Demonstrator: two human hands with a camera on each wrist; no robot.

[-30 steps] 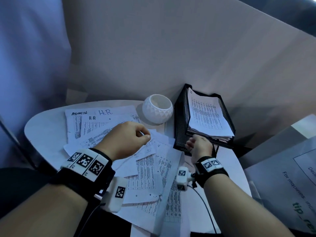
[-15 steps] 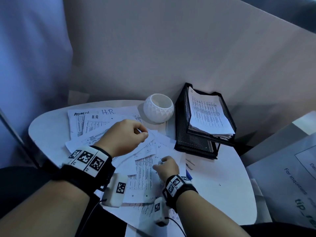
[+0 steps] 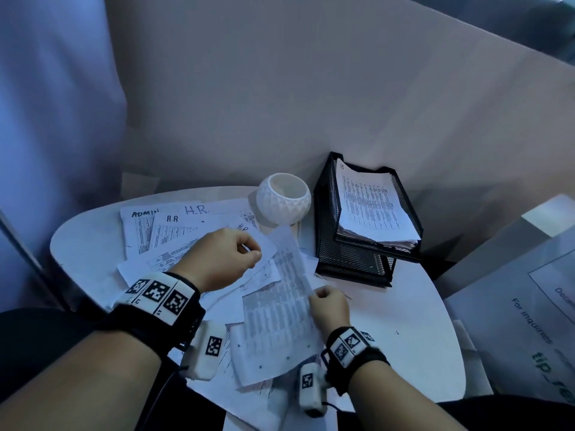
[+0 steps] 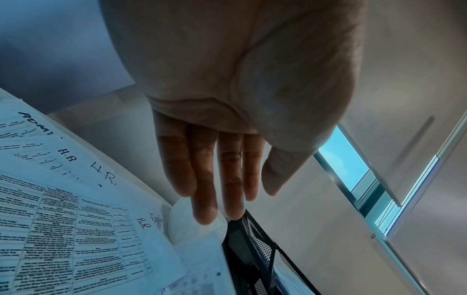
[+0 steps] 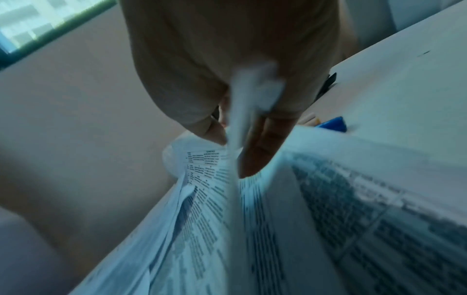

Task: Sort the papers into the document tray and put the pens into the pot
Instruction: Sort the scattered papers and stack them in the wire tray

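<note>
White printed sheet [image 3: 280,309] pinched by right hand [image 3: 329,309]; left hand [image 3: 217,259] fingers straight, holding nothing.

A white rounded table [image 3: 404,321] stands against a plain beige partition [image 3: 311,88]. A blue-lit wall [image 3: 46,119] lies to the left, and a printed sign [image 3: 529,306] leans at the right. The left wrist view shows a narrow window strip [image 4: 351,159]; lighting is dim and bluish.

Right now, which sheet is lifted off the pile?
The printed table sheet pinched by the right hand: its right edge curls up, while the ADMIN and H.R. sheets lie flat.
</note>
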